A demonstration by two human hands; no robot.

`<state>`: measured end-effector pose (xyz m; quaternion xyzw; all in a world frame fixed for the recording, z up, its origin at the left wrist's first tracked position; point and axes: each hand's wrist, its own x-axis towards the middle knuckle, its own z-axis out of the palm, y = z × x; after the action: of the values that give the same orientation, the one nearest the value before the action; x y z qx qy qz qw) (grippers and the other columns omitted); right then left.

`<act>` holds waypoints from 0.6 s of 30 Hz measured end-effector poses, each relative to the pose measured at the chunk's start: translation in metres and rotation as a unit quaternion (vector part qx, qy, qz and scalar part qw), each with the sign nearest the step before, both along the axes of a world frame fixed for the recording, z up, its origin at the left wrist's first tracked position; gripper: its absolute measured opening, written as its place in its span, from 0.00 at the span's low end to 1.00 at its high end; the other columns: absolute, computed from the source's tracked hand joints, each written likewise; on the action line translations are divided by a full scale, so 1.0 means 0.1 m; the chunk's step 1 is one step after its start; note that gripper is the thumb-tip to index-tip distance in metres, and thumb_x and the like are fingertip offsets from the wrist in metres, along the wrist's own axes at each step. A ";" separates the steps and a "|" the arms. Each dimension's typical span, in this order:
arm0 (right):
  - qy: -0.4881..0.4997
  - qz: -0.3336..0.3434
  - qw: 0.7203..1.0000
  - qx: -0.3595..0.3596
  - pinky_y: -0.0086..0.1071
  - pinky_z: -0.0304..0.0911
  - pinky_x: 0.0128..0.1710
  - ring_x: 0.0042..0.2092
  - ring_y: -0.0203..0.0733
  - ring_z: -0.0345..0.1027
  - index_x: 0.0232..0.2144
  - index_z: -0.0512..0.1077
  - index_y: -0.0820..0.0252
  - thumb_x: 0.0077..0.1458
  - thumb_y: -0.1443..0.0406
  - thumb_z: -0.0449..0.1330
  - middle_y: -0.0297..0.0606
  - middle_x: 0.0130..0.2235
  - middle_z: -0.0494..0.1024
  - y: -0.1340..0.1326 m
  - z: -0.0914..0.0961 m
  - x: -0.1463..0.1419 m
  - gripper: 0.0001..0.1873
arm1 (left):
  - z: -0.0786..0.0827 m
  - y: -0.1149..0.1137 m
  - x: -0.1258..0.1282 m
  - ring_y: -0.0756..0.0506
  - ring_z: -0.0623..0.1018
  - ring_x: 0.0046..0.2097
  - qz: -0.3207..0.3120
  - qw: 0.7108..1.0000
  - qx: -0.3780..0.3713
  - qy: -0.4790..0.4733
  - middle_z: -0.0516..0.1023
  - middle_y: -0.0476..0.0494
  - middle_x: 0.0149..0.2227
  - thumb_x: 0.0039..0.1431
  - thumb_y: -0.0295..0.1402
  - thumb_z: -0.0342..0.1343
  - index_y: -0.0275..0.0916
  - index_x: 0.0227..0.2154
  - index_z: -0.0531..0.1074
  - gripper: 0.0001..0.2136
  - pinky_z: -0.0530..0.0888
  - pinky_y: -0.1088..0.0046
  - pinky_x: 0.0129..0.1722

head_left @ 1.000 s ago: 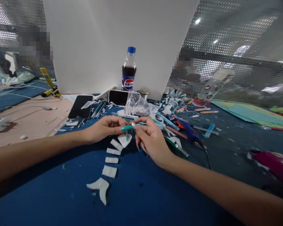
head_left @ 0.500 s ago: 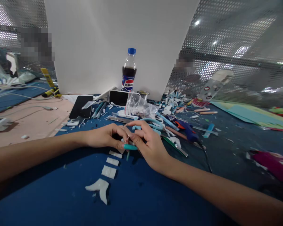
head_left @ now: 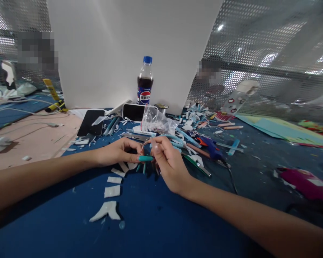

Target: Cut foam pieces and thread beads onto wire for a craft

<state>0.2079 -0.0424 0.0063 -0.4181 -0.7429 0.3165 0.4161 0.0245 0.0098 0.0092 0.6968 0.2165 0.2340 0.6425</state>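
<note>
My left hand (head_left: 117,152) and my right hand (head_left: 169,164) meet at the middle of a blue table, fingers curled and pinched together. Between the fingertips is a small teal-and-white piece (head_left: 144,160), too small to name; both hands grip it. Just below the hands lies a row of white foam scraps (head_left: 112,190), ending in a larger curved white piece (head_left: 105,210).
A cola bottle (head_left: 144,81) stands before a white board (head_left: 129,50). Two phones (head_left: 90,122) (head_left: 134,111), a clear plastic bag (head_left: 155,122), a blue glue gun (head_left: 210,146), pens and foam scraps crowd the far side. A pink object (head_left: 304,179) lies right; mesh screens stand behind.
Both hands dropped from a raised pinch toward the table and stayed joined over the top foam scraps. The camera view shifted slightly, so the scraps appear further left.
</note>
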 end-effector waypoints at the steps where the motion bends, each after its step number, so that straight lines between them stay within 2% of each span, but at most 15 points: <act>1: 0.023 -0.004 1.000 -0.011 0.30 0.55 0.23 0.23 0.33 0.57 0.40 0.59 0.57 0.61 0.56 0.44 0.30 0.24 0.63 0.01 -0.01 0.00 0.12 | 0.00 0.00 0.00 0.55 0.66 0.26 0.007 1.000 0.001 -0.006 0.68 0.53 0.22 0.49 0.30 0.60 0.34 0.22 0.72 0.06 0.64 0.80 0.29; 4: 0.109 -0.007 0.990 -0.090 0.29 0.60 0.23 0.24 0.32 0.61 0.38 0.57 0.57 0.59 0.54 0.47 0.30 0.27 0.64 0.04 -0.03 -0.01 0.13 | -0.02 0.01 0.00 0.54 0.68 0.28 0.024 1.000 0.010 -0.014 0.70 0.52 0.24 0.48 0.30 0.61 0.34 0.22 0.73 0.05 0.65 0.78 0.31; 8: 0.196 0.011 0.963 -0.183 0.28 0.61 0.20 0.22 0.31 0.62 0.35 0.56 0.56 0.56 0.54 0.52 0.28 0.26 0.65 0.09 -0.02 -0.01 0.14 | -0.03 0.02 -0.01 0.53 0.70 0.29 0.023 0.999 0.037 0.002 0.73 0.50 0.26 0.47 0.29 0.61 0.34 0.24 0.75 0.03 0.67 0.77 0.33; 12: 0.186 0.020 0.967 -0.173 0.26 0.59 0.18 0.20 0.30 0.60 0.34 0.57 0.57 0.53 0.58 0.57 0.26 0.23 0.67 0.10 0.01 -0.02 0.13 | -0.04 0.02 -0.01 0.53 0.69 0.27 0.025 0.998 0.052 0.038 0.72 0.49 0.25 0.48 0.34 0.61 0.35 0.25 0.76 0.07 0.67 0.77 0.28; 18: 0.164 0.020 0.975 -0.147 0.25 0.53 0.17 0.20 0.29 0.58 0.35 0.59 0.57 0.52 0.60 0.58 0.26 0.22 0.65 0.10 -0.01 -0.03 0.12 | -0.07 0.03 -0.01 0.50 0.72 0.33 0.033 0.997 0.069 0.016 0.74 0.48 0.27 0.50 0.33 0.59 0.35 0.25 0.75 0.06 0.69 0.73 0.37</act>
<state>0.2052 -0.0319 0.0056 -0.4025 -0.6183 0.4941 0.4600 0.0238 0.0125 0.0020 0.7360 0.2330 0.2581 0.5809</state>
